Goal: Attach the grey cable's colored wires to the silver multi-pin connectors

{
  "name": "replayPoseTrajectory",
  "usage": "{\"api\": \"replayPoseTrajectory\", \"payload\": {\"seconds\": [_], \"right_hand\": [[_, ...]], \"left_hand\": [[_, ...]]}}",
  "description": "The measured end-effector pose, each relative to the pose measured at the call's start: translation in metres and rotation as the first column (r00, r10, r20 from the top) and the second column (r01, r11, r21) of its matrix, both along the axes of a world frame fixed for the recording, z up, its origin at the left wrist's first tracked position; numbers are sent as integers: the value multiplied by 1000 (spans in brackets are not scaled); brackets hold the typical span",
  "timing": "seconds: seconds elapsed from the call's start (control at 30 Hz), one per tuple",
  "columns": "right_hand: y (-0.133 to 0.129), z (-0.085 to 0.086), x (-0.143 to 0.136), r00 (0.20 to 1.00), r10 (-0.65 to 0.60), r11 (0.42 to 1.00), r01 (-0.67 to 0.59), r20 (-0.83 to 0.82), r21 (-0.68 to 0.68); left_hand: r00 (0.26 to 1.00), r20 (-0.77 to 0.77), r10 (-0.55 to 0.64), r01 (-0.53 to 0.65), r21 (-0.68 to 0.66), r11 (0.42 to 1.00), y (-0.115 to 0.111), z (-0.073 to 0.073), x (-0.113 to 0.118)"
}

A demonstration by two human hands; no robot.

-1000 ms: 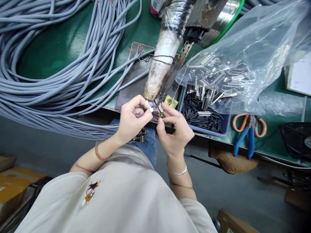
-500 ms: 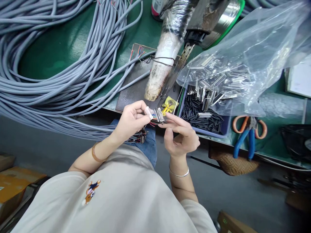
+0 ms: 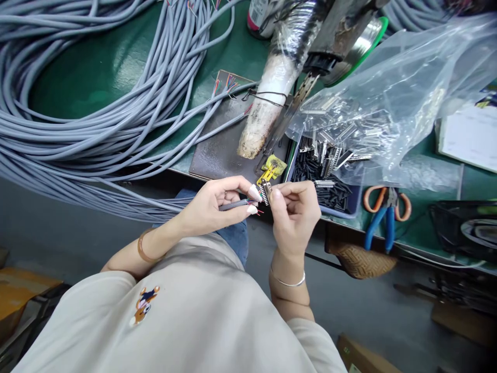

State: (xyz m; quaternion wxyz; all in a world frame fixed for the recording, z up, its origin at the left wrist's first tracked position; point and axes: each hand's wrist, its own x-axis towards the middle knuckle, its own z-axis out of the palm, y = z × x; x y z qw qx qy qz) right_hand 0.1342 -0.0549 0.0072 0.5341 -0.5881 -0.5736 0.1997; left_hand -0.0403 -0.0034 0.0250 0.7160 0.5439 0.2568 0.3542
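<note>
A metal pin connector (image 3: 265,191) with a row of pins is pinched between the thumb and fingers of my right hand (image 3: 295,215). My left hand (image 3: 219,204) is closed around the end of a grey cable (image 3: 233,205), whose thin coloured wires fan out at the connector. Its white-tipped thumb and index finger sit close to the pins. Whether those fingertips touch the connector I cannot tell. Just above the hands, a small yellow pad (image 3: 275,167) lies beside a soldering iron (image 3: 285,116). My fingers hide part of the wires.
Bundles of grey cable (image 3: 97,140) spread over the green table's left side. A wrapped pipe (image 3: 258,122) slants down over a dark plate (image 3: 215,150). To the right stand a blue tray (image 3: 351,207) of black tubes and connectors, a clear bag (image 3: 411,77) and pliers (image 3: 384,217).
My right hand has gone from spread fingers beside the connector to gripping it. The connector has turned and shifted slightly right, and the left thumb and index finger have parted somewhat.
</note>
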Motion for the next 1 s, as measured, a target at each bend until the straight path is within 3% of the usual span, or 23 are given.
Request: {"api": "replayPoseTrajectory", "payload": {"seconds": [0.1, 0.23, 0.3, 0.37, 0.47, 0.53, 0.6, 0.73, 0.8, 0.9, 1.0], "right_hand": [[2, 8, 0, 989, 30, 997, -39, -143, -63], [3, 8, 0, 926, 88, 975, -156, -367, -161], [0, 8, -1, 921, 74, 967, -161, -383, -198], [-4, 7, -1, 962, 2, 979, -57, -272, -196], [-10, 5, 2, 979, -205, 979, 205, 0, -5], [-13, 4, 5, 951, -287, 953, 272, 112, 133], [-14, 4, 6, 952, -233, 967, 205, 198, 150], [-12, 5, 3, 936, 38, 999, -46, 349, 14], [-11, 4, 1, 917, 86, 996, -90, 389, -8], [-11, 3, 1, 935, -2, 1000, -6, 354, 22], [-12, 1, 5, 966, -207, 972, 185, 154, 146]], "left_hand": [[997, -15, 73, -69, 214, 975, 0, -4, -1], [978, -12, 210, -185, 431, 883, -3, -12, 2], [970, -51, 238, -201, 384, 901, -5, -16, 4], [971, -103, 216, -191, 214, 958, -6, -19, 6], [987, -81, 141, -149, -99, 984, -3, -20, 8], [991, -42, 127, -133, -206, 969, 0, -19, 8], [991, -32, 133, -137, -232, 963, 3, -18, 9], [991, -82, 109, -125, -225, 966, 4, -17, 8], [989, -105, 102, -122, -208, 970, 3, -19, 8], [983, -128, 135, -154, -152, 976, 0, -21, 10], [977, -127, 172, -190, -150, 970, 0, -21, 13]]}}
